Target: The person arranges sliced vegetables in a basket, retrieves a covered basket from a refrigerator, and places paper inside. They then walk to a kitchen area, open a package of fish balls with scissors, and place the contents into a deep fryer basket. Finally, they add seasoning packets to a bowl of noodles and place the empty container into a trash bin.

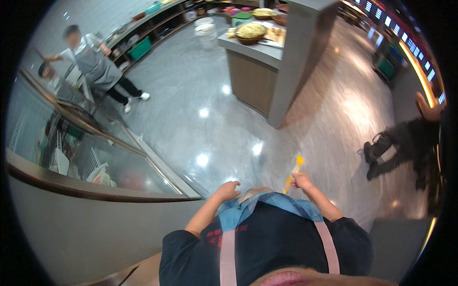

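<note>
My right hand [301, 180] is closed around a slim yellow and clear item [298, 165], perhaps a packet or bottle, held upright above the floor. My left hand [228, 190] hangs in front of my body with its fingers loosely curled, and no object shows in it. Between my hands lie the blue cloth [272, 202] at my chest and the pink straps [228, 250] of an apron over a dark shirt.
At left, a glass partition [107, 157] borders the floor; beyond it a person in a grey apron [96, 68] stands by shelves. A counter [250, 50] with piled baskets adjoins a pillar [300, 53]. Another person's dark legs [397, 146] are at right. White buckets [205, 32] stand farther back.
</note>
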`<state>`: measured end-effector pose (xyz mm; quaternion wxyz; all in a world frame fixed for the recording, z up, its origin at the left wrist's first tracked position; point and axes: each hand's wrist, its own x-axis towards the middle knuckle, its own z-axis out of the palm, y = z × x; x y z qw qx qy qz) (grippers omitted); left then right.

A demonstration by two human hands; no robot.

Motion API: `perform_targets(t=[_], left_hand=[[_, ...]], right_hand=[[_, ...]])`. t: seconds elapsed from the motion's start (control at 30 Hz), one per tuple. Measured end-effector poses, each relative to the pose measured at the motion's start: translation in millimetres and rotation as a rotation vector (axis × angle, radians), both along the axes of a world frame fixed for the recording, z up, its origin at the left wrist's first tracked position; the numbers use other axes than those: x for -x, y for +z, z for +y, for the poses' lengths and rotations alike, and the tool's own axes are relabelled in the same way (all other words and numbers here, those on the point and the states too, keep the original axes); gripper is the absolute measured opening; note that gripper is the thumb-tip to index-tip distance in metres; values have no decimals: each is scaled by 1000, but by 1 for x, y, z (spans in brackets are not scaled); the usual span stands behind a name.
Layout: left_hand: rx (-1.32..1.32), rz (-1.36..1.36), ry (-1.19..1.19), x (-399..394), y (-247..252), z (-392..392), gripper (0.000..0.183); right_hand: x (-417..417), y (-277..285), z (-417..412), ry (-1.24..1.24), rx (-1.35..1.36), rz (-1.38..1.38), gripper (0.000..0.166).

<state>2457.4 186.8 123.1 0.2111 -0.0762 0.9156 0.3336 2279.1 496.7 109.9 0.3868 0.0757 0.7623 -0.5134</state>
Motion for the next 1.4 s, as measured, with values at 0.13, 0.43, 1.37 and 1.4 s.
perform_targets(t=[0.13, 0.43, 1.37, 1.4], left_hand=[[-97, 129, 390, 13, 4, -64, 54], [97, 817, 482, 203, 89, -252, 48], [-740, 1036, 1226, 652, 170, -976, 19], [-835, 1029, 1181, 672, 176, -1005, 21]], right_hand=[[83, 13, -151, 295, 156, -19, 39], [212, 100, -460, 348, 544, -387, 35], [704, 199, -1172, 836, 870, 319, 28], [731, 199, -1197, 764, 815, 357, 26]])
